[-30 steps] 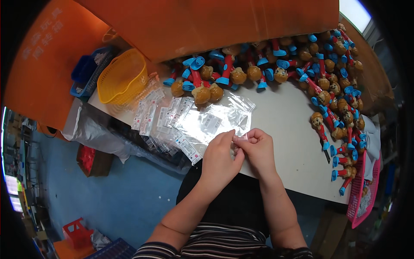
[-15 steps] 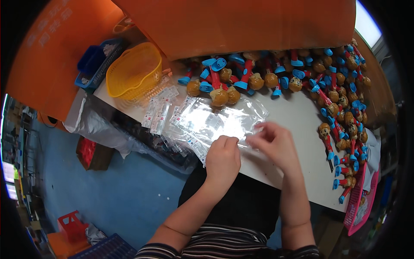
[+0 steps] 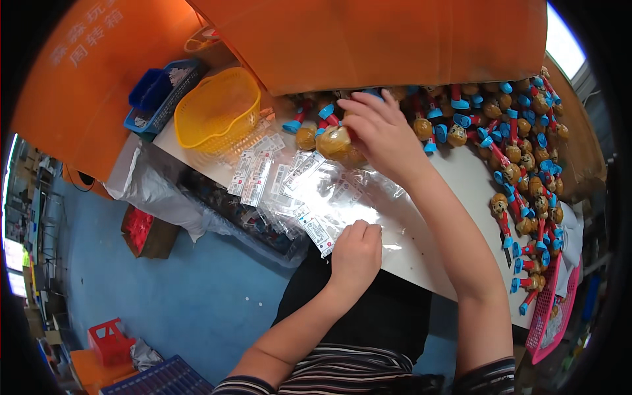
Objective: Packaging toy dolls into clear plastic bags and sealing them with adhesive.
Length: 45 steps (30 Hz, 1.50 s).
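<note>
touching toy with right hand, just right of yellow basket; can't tell if gripped. pinching clear bag with left hand, well apart. expect light, hard, slick toy: take by round head.

Toy partly behind right hand

My left hand and right hand make two. I count one yellow basket, one pink basket, two blue bins and two white specks. Toy figures run to dozens, too heaped for an exact tally; several clear bags overlap.
</note>
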Available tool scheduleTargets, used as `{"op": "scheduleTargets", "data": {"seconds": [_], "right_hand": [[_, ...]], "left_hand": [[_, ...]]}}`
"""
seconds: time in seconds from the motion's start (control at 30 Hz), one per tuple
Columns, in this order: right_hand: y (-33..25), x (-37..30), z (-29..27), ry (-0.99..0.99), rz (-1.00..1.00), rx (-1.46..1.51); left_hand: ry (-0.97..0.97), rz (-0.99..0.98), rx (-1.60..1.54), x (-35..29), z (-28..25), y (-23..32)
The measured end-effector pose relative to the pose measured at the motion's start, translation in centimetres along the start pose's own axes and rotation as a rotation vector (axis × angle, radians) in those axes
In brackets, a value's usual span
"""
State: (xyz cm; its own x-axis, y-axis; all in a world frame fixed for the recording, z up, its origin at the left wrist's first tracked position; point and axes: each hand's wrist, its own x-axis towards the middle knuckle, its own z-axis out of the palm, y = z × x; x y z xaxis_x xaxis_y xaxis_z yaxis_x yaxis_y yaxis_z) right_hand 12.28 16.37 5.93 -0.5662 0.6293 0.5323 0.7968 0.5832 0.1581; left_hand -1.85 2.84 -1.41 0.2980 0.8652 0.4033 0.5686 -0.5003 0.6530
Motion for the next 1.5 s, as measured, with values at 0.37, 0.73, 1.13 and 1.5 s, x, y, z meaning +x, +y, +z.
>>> {"op": "scheduleTargets", "data": {"seconds": [0.37,0.73,1.13,1.5], "right_hand": [[-7.0,-14.9,-11.8,-0.293,1.076,1.258],[-8.4,-17.2,-10.0,-0.045,1.326,1.421],[-10.3,-16.7,-10.7,-0.106,1.021,0.841],[-9.8,-19.3,-10.3,0.390,1.506,1.672]], "left_hand": [[0.020,-0.016,-0.186,1.7,0.7,0.5],[0.044,0.100,-0.170,1.7,0.6,2.2],[-0.019,0.151,-0.222,2.0,-0.5,2.1],[-0.005,0.048,-0.247,1.9,-0.4,2.5]]}}
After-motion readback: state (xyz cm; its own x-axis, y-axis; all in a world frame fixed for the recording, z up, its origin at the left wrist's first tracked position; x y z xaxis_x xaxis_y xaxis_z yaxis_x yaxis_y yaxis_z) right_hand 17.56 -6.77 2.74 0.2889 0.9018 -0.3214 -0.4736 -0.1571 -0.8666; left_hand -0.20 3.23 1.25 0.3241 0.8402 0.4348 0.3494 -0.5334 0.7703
